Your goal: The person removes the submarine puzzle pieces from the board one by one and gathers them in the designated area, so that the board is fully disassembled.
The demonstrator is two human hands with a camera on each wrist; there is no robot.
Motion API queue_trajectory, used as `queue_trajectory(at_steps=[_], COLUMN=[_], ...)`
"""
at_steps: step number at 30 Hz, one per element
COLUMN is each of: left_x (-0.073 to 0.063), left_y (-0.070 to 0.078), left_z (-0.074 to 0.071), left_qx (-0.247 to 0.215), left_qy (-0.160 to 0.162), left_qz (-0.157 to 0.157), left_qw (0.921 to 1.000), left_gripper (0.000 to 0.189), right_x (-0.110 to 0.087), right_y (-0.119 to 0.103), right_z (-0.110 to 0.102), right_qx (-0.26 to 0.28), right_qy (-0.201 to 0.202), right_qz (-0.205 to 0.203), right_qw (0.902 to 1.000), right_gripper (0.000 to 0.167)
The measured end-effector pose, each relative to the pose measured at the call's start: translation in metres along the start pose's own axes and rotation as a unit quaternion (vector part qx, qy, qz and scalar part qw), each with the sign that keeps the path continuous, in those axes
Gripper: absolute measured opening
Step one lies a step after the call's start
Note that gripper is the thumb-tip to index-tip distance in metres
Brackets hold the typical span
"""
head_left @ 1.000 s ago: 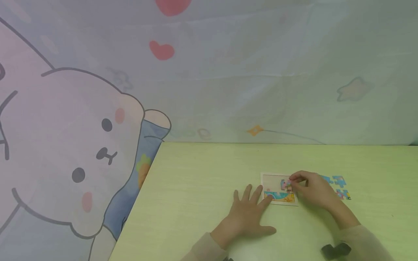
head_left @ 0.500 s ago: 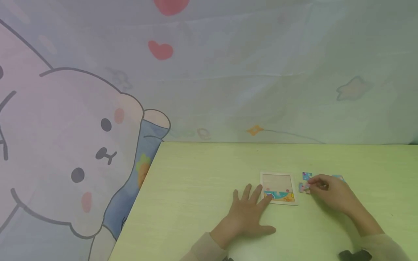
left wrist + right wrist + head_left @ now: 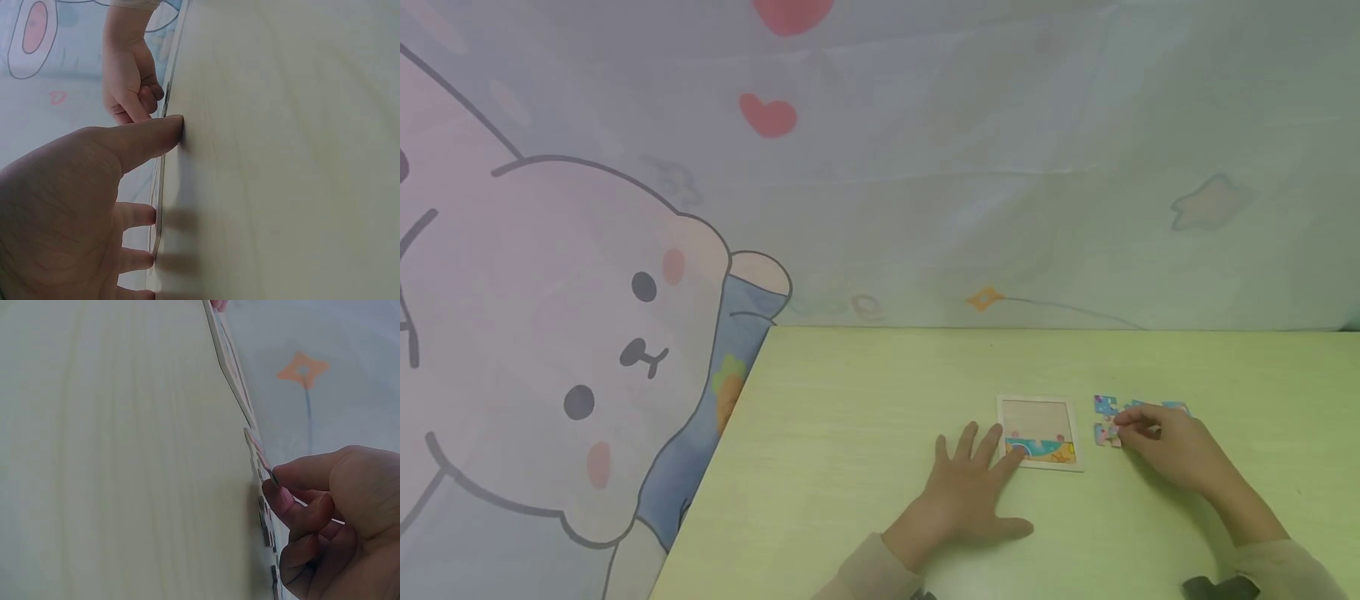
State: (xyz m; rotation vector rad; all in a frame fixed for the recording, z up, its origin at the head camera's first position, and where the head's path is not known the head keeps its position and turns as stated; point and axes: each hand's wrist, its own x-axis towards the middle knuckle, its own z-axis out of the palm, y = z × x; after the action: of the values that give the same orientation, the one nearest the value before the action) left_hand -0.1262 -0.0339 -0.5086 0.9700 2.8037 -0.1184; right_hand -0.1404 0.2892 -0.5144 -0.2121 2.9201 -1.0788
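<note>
Fingers spread and nearly straight, my left hand [image 3: 966,496] rests on the table, its fingertips at the lower left of a square wooden puzzle tray [image 3: 1037,419]. A strip of teal and orange puzzle pieces [image 3: 1047,451] fills the tray's lower part; above it the backing is bare. To the right, my right hand [image 3: 1172,450] pinches a pink and blue jigsaw piece [image 3: 1103,435] between thumb and forefinger, low over the table. In the right wrist view that hand's [image 3: 331,512] other fingers curl inward and thin piece edges show at its fingertips.
A blue jigsaw piece [image 3: 1103,405] lies just behind the right fingertips. Another piece [image 3: 1177,407] peeks out behind that hand, which partly hides the group. The pale yellow-green table [image 3: 865,400] meets a printed cloth backdrop [image 3: 925,208] at its far edge.
My right hand has moved right with the jigsaw piece, from over the tray to beside the loose pieces, then slightly further right. My left hand has stayed in place.
</note>
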Motion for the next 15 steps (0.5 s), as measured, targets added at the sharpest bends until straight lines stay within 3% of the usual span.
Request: queue_trajectory(at_steps=[15], left_x=[0.0005], left_y=[0.0004], left_z=[-0.0014], left_qx=[-0.006], left_qy=[-0.003], left_qz=[-0.001], left_qw=[1.0], left_gripper=[0.09], right_x=[0.0015], right_y=[0.0023], right_z=[0.0029], right_qx=[0.005], right_qy=[0.01], right_qz=[-0.007], right_qw=[0.9999], right_gripper=[0.022])
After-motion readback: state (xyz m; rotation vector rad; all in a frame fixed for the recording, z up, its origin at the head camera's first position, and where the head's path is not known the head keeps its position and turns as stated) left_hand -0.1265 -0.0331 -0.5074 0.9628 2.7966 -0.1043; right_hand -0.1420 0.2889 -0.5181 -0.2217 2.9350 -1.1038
